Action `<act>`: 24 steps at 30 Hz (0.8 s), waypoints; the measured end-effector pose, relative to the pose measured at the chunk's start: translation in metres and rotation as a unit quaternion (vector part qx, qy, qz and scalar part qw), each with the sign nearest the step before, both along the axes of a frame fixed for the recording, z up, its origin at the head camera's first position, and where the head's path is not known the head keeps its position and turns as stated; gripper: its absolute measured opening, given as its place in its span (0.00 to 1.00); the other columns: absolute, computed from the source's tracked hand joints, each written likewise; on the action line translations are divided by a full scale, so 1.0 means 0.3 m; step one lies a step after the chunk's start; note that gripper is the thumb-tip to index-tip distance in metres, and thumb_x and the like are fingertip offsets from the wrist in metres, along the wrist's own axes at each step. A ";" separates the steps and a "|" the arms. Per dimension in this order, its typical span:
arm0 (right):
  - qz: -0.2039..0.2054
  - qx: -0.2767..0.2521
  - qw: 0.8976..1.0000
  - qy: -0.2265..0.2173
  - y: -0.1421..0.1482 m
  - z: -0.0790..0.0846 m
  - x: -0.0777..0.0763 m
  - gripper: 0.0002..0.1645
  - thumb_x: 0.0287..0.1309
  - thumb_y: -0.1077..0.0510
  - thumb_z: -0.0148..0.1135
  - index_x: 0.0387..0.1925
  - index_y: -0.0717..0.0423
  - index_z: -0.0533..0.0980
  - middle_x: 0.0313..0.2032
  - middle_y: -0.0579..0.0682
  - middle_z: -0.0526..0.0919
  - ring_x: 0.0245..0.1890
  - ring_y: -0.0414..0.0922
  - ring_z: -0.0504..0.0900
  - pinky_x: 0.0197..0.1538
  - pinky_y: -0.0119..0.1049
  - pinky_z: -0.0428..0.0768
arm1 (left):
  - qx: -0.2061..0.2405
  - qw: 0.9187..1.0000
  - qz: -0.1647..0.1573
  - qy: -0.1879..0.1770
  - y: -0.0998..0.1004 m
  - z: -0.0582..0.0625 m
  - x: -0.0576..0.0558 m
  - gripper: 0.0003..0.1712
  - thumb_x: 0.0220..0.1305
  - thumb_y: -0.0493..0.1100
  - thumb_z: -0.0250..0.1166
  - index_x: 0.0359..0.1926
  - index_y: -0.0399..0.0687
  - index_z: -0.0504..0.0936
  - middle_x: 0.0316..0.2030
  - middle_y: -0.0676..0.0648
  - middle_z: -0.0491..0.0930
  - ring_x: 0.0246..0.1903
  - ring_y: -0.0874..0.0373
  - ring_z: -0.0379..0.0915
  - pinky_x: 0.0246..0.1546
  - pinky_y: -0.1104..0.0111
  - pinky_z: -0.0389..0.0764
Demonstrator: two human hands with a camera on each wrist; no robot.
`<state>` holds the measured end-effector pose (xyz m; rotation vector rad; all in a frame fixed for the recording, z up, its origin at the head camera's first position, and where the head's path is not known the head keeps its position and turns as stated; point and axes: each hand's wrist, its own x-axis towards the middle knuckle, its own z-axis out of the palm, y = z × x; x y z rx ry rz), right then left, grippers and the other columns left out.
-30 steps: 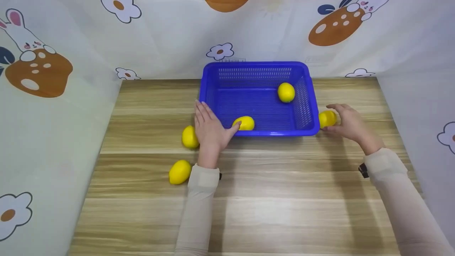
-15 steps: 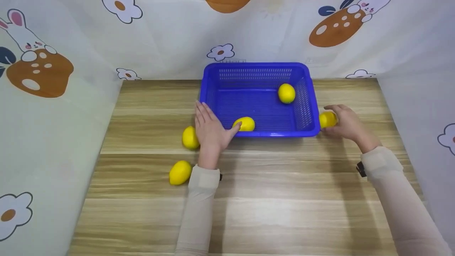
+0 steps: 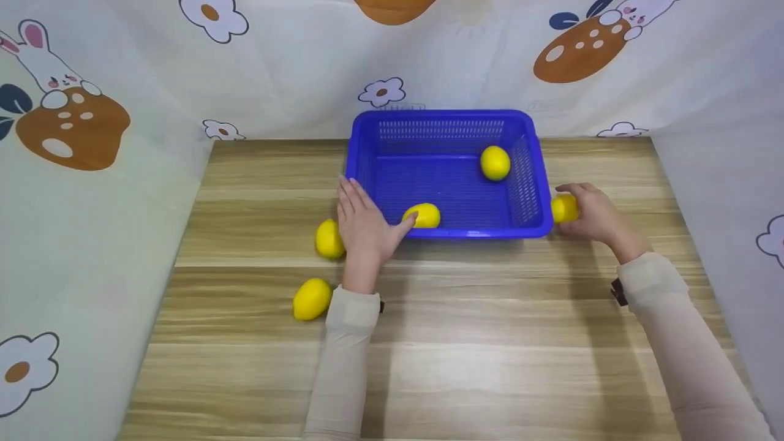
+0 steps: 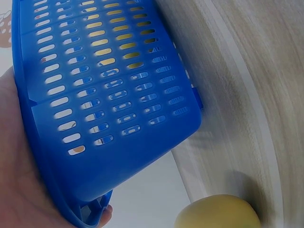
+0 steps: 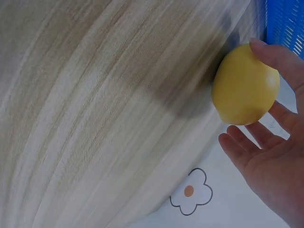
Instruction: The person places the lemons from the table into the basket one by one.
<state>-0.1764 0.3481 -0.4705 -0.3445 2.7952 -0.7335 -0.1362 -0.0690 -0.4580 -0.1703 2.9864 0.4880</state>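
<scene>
Right hand (image 3: 597, 214): thumb and fingers curled about the held lemon (image 5: 244, 85), just outside the basket (image 3: 478, 233) on its right, near the front corner. Whether the fruit is clear of the table (image 3: 478, 343), we cannot tell.

Left hand (image 3: 366, 233): fingers straight, laid along the basket's left rim at the front corner, thumb spread over the front rim; no fruit in its grasp.

Progress, as we judge it: part-way, with two lemons inside the basket and three outside, counting the one in hand.

Inside: front lemon (image 3: 428, 215), at the basket's front wall, partly under the left thumb; back lemon (image 3: 495, 163), toward the right wall.

Outside: side lemon (image 3: 329, 239), left of the basket's front corner, partly hidden by the left hand; loose lemon (image 3: 312, 299), farther forward of that corner, beside the left sleeve (image 3: 354, 315).

In the way, we judge: the basket's right wall, between the held lemon and the basket floor; the left arm, between the two left-side lemons and the basket's front.

Surroundings: printed cloth (image 3: 294, 79) behind the basket, with flowers and rabbits.
</scene>
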 end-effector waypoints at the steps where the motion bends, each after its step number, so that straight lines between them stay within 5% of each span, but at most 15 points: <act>1: 0.001 0.001 1.000 0.001 0.000 -0.002 -0.002 0.47 0.50 0.65 0.76 0.70 0.75 0.67 0.67 0.82 0.66 0.62 0.76 0.69 0.67 0.73 0.68 | -0.003 1.000 0.000 0.000 0.000 0.000 0.000 0.77 0.63 0.85 0.52 0.81 0.28 0.30 0.82 0.28 0.27 0.84 0.39 0.24 0.84 0.55 0.39; 24: 0.014 -0.001 1.000 0.021 -0.002 -0.064 -0.028 0.46 0.47 0.65 0.78 0.67 0.78 0.68 0.61 0.83 0.72 0.58 0.76 0.73 0.64 0.70 0.71 | -0.011 1.000 -0.003 -0.002 0.002 0.006 0.000 0.77 0.64 0.84 0.52 0.81 0.27 0.30 0.82 0.27 0.27 0.84 0.38 0.24 0.84 0.55 0.40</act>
